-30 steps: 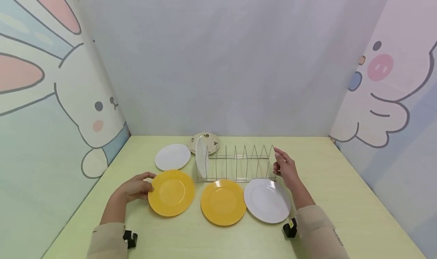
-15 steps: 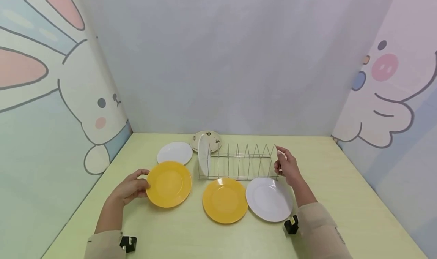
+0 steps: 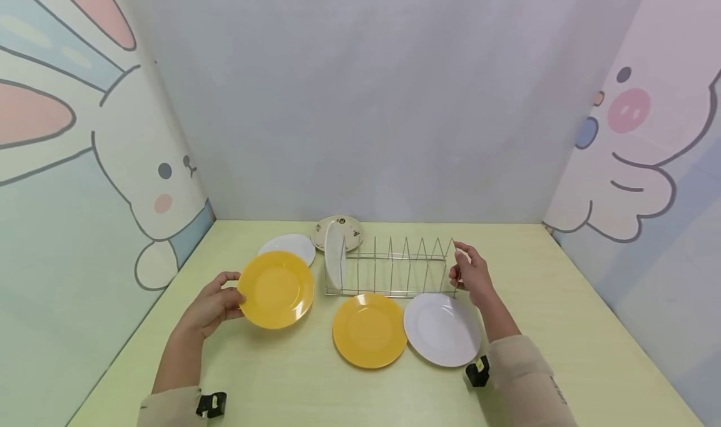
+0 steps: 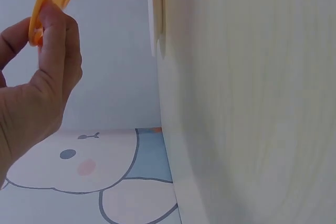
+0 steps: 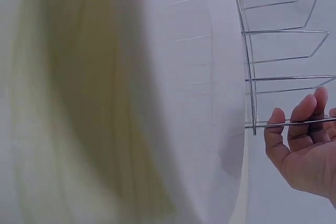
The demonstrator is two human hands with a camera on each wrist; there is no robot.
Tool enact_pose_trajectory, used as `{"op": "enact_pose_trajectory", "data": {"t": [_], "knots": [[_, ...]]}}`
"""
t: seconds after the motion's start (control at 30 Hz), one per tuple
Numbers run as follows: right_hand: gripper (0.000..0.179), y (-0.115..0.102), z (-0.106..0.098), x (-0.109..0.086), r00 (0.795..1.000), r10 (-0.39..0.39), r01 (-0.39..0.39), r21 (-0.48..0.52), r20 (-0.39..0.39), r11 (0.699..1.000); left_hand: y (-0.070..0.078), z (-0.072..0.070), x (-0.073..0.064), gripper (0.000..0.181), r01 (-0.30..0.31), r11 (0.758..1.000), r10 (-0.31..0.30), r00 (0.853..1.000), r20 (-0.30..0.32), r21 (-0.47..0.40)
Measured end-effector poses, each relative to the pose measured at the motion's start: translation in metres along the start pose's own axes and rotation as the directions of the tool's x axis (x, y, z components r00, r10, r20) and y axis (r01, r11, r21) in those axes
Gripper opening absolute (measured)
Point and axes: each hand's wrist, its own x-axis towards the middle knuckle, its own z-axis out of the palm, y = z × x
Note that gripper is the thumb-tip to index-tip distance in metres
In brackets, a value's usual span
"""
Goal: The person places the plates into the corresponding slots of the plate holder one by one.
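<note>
My left hand (image 3: 211, 305) pinches a yellow plate (image 3: 276, 289) by its left rim. In the left wrist view, the thumb and fingers clasp the edge of this plate (image 4: 48, 6), raised off the table. A wire dish rack (image 3: 375, 273) stands mid-table, with a white plate (image 3: 333, 258) upright in its leftmost slot. At the rack's right end, my right hand (image 3: 473, 277) holds the end wire. The right wrist view has the fingers (image 5: 302, 124) curled at that wire. Behind the held plate lies another white plate (image 3: 290, 245), partly hidden.
In front of the rack lie a second yellow plate (image 3: 368, 331) and a white plate (image 3: 442, 330), side by side. A patterned cream plate (image 3: 352, 233) sits behind the rack's left end. Walls with cartoon animals (image 3: 163, 208) enclose the table (image 3: 315, 389) at the back and sides.
My left hand has raised the yellow plate and carried it away from me, so it now overlaps the white plate behind. My right hand keeps its place on the rack.
</note>
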Motion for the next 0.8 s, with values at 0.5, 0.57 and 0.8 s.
{"op": "enact_pose_trajectory", "data": {"t": [0.5,0.57,0.8], "knots": [[0.045,0.003,-0.002,-0.002,1.000,-0.018,0.018,0.027,0.024,0.999,0.021,0.034,-0.015,0.033,-0.117,0.977,0.077,0.973,-0.216,-0.180],[0.046,0.003,-0.003,-0.002,1.000,-0.016,0.015,0.047,0.026,0.999,0.025,0.042,-0.016,0.033,-0.148,0.971,0.096,0.960,-0.264,-0.186],[0.049,0.003,-0.004,0.000,0.998,-0.013,0.006,0.108,0.060,0.994,0.036,0.071,-0.018,0.035,-0.219,0.960,0.128,0.896,-0.426,-0.173]]}}
